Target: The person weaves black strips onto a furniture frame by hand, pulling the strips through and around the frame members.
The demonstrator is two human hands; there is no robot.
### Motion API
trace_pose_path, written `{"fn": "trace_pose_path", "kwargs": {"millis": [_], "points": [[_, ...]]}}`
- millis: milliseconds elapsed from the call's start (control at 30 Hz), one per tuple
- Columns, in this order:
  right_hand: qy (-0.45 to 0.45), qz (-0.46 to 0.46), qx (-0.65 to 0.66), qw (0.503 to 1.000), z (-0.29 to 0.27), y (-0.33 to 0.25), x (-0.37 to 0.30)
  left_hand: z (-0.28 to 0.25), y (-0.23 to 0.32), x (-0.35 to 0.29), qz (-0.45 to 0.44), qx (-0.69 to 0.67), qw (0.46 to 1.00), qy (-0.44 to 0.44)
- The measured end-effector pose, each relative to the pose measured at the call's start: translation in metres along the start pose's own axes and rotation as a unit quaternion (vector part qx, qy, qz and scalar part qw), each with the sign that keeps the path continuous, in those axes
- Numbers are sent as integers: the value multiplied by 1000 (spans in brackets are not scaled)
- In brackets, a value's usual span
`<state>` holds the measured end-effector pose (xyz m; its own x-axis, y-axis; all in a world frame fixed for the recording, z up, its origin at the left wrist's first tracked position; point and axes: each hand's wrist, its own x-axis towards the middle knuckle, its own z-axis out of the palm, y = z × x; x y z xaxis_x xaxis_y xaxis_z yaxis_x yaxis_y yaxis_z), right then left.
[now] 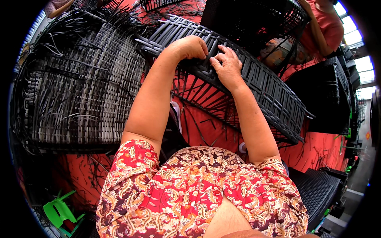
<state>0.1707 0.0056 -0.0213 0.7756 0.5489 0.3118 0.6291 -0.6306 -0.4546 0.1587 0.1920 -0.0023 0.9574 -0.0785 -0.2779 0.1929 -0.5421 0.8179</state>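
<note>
A long dark woven frame [262,87] of black and grey plastic strips slants across in front of me, from upper left to lower right. My left hand [191,47] is closed, its fingers curled down at the frame's upper edge; whatever they grip is hidden. Close to its right, my right hand [228,66] rests on the weave with thumb and fingers apart. Spaced dark strips spread below the near edge, and the red floor covering shows between them.
A large grey-and-black woven piece [87,87] with many loose strand ends stands at the left. Another person [323,29] is at the upper right beside black woven furniture [321,95]. A green plastic stool [59,212] is at lower left. Strip scraps litter the red floor covering [317,148].
</note>
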Motion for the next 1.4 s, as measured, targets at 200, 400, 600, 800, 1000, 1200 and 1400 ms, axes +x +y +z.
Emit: {"fn": "trace_pose_path", "kwargs": {"millis": [200,400,600,800,1000,1200,1400], "points": [[93,-21,114,989,-8,-1,9,-28,6,-28,11,0,999,51],[-21,-86,109,990,11,-14,30,-34,-8,-39,121,-45,988,80],[-7,40,380,924,16,-14,27,-33,-14,-29,38,-50,978,201],[11,46,385,922,16,-13,27,-25,-12,-24,-2,100,978,185],[21,39,376,925,15,-15,25,-23,-7,-16,-19,146,972,181],[31,39,349,936,16,-13,24,-20,7,-17,-49,150,975,155],[38,44,332,942,19,-12,24,-16,7,-20,-69,19,990,119]]}}
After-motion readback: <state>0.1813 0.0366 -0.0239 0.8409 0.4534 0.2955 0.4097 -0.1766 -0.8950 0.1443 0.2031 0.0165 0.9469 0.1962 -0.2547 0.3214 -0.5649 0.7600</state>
